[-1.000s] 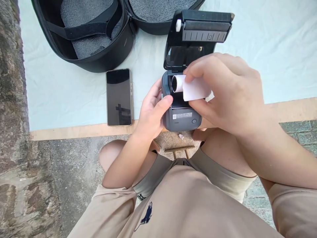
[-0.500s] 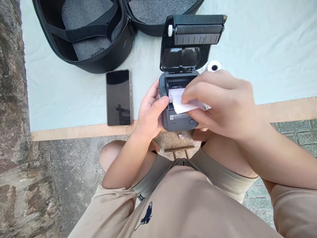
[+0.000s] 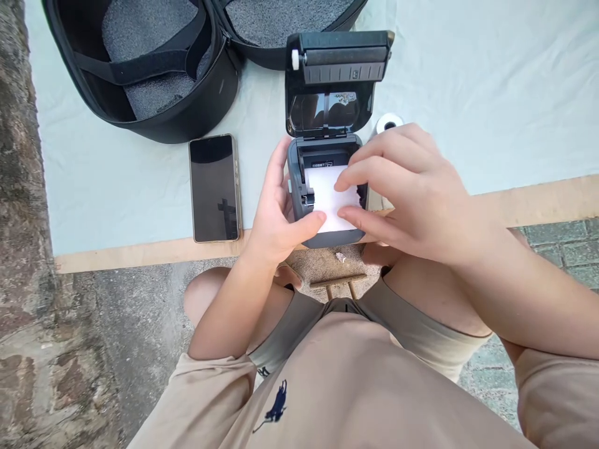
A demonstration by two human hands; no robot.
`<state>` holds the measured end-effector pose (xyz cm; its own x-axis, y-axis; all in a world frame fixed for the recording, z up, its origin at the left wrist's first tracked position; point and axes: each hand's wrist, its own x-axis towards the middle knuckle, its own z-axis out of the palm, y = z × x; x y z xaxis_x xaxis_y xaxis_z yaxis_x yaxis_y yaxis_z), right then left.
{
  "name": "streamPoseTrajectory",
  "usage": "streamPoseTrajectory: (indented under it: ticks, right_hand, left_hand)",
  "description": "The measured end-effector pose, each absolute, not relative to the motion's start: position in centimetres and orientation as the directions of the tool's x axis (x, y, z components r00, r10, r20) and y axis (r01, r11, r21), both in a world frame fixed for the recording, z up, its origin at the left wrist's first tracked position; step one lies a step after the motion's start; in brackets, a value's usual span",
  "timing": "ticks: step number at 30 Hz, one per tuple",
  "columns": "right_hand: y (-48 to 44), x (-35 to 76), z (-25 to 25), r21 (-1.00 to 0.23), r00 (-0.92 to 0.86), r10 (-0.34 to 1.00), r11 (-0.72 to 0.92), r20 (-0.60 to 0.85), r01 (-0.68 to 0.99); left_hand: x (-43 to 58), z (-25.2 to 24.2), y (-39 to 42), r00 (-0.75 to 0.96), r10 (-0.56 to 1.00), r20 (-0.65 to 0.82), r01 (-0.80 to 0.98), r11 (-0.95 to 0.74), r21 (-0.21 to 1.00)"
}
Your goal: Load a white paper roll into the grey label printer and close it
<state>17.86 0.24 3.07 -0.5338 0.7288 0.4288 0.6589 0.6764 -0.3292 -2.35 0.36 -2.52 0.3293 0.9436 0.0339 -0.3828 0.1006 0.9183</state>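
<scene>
A dark grey label printer (image 3: 337, 239) sits at the table's front edge with its lid (image 3: 329, 109) raised. White paper (image 3: 326, 190) lies in its compartment, the loose end spread flat over the front of the printer. My left hand (image 3: 277, 215) grips the printer's left side, thumb resting by the paper's lower left corner. Over the paper's right part is my right hand (image 3: 416, 193), its thumb and index finger apart, fingertips at the paper; whether they press on it I cannot tell. Behind that hand stands a small white paper roll (image 3: 397, 118), partly hidden.
A black phone (image 3: 214, 187) lies left of the printer. An open black zip case (image 3: 187, 118) with grey foam and a strap takes up the back left. Pale cloth covers the table (image 3: 491, 112), whose wooden front edge runs just above my knees.
My right hand has let go of the paper end, which now lies flat across the printer's front. My left thumb has shifted down. The whole view has slid slightly.
</scene>
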Motion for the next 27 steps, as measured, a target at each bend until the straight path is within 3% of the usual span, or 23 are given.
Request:
streamPoseTrajectory:
  ticks: [3, 6, 12, 16, 20, 23, 27]
  right_hand:
    - [0.3, 18.0, 3.4, -0.373, -0.505, 0.743, 0.662, 0.439, 0.65]
    - [0.6, 18.4, 4.1, -0.463, -0.364, 0.783, 0.601, 0.504, 0.652]
    - [1.0, 18.0, 5.0, -0.719, -0.203, 0.891, 0.448, 0.406, 0.531]
    - [1.1, 17.8, 4.6, -0.601, -0.291, 0.813, 0.573, 0.504, 0.558]
    - [1.3, 18.3, 4.1, -0.471, -0.471, 0.739, 0.671, 0.481, 0.572]
    - [1.1, 18.4, 3.9, -0.437, -0.565, 0.685, 0.729, 0.46, 0.527]
    - [0.6, 18.2, 3.9, -0.474, -0.485, 0.744, 0.667, 0.46, 0.575]
  left_hand:
    - [-2.4, -2.2, 0.3, 0.33, 0.944, 0.021, -0.349, 0.101, 0.932]
    - [-2.3, -2.2, 0.3, 0.322, 0.946, 0.028, -0.311, 0.078, 0.947]
    - [-2.2, -2.5, 0.5, 0.366, 0.928, 0.074, -0.305, 0.045, 0.951]
    - [-2.3, -2.6, 0.4, 0.362, 0.932, 0.029, -0.299, 0.086, 0.95]
    - [-2.5, -2.8, 0.2, 0.365, 0.93, 0.035, -0.328, 0.094, 0.94]
    - [-2.6, -2.6, 0.0, 0.388, 0.92, 0.056, -0.378, 0.103, 0.92]
    - [-2.5, -2.6, -0.3, 0.359, 0.93, 0.073, -0.403, 0.084, 0.911]
